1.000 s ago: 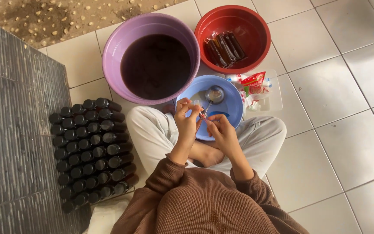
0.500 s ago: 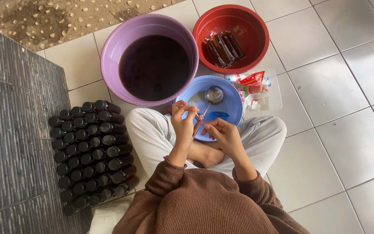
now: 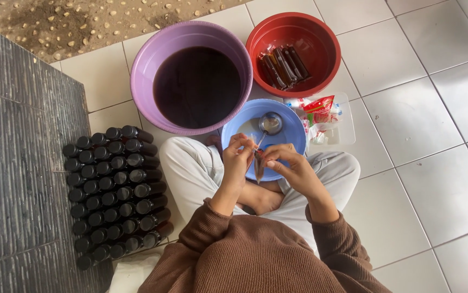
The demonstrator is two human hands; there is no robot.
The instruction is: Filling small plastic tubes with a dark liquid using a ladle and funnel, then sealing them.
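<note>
Slim clear plastic pouch of dark liquid is pinched between both hands over the blue plastic bowl, looks like mid-sealing, so knotting its top probably comes next.

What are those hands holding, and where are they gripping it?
A small dark-filled packet, pinched at its top end between the fingers of the left hand and right hand, above the blue bowl.

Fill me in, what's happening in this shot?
A person sits cross-legged on a tiled floor. Both hands, left hand and right hand, pinch a narrow pouch of dark liquid over a blue bowl with a ladle in it. A purple basin holds dark liquid, a red basin holds filled pouches, and capped dark bottles lie in rows at the person's left.
</note>
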